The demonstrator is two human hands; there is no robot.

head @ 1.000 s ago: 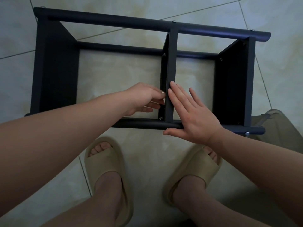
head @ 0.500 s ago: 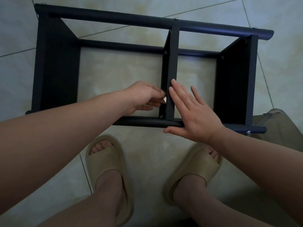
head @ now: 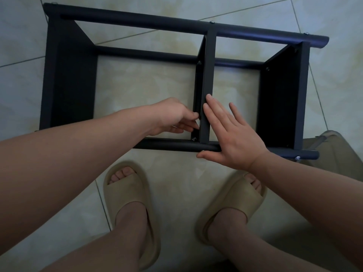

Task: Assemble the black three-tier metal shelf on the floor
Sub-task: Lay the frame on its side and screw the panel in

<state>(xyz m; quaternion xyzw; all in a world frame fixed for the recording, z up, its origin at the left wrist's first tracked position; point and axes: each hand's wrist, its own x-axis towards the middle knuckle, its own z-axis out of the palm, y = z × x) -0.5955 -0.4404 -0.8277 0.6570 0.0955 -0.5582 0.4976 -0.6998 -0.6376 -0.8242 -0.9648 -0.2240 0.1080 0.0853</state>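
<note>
1. Since a second ago almost nothing has moved: both hands keep their places on the middle panel, and the shelf sits a shade higher in view.
2. The left hand [head: 173, 117] curls its thumb and fingers against the left face of the middle panel [head: 209, 71]; whether they pinch anything cannot be told.
3. The right hand [head: 235, 138] lies flat with fingers spread, fingertips on the panel's upper edge, thumb on the near rail [head: 169, 146].
4. A screw [head: 194, 138] shows just below the left fingertips, where panel meets rail.
5. The black shelf [head: 149, 21] lies on its side on the tiled floor [head: 147, 85], at 12 o'clock from the feet, with end panels at 9 and 3 o'clock.
6. Beige slippers [head: 127, 195] stand at 6 o'clock, near the rail.
</note>
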